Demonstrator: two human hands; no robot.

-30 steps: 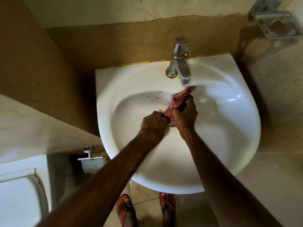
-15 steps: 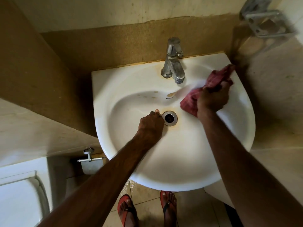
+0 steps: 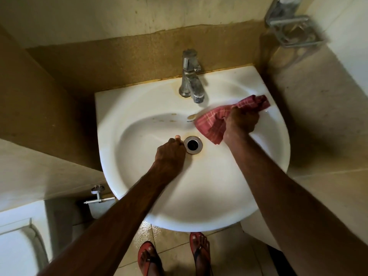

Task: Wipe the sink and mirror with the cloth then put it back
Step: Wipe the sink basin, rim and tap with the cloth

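1. We see a dull red cloth [image 3: 215, 120] crossed by thin pale lines in a check pattern.
2. We find the sink [image 3: 139, 196] white, with yellow-brown spots on its back slope.
3. We note a silver drain ring [image 3: 193, 145] around a black hole, with a rusty tinge at its edge.
4. We see a silver tap [image 3: 191, 82], dulled by pale blotches.
5. We make out a speckled brown wall band [image 3: 119, 62] with cream tiles [image 3: 99, 18] above.
6. We count 2 red sandals [image 3: 148, 259] with dark straps on beige floor tiles [image 3: 177, 246].
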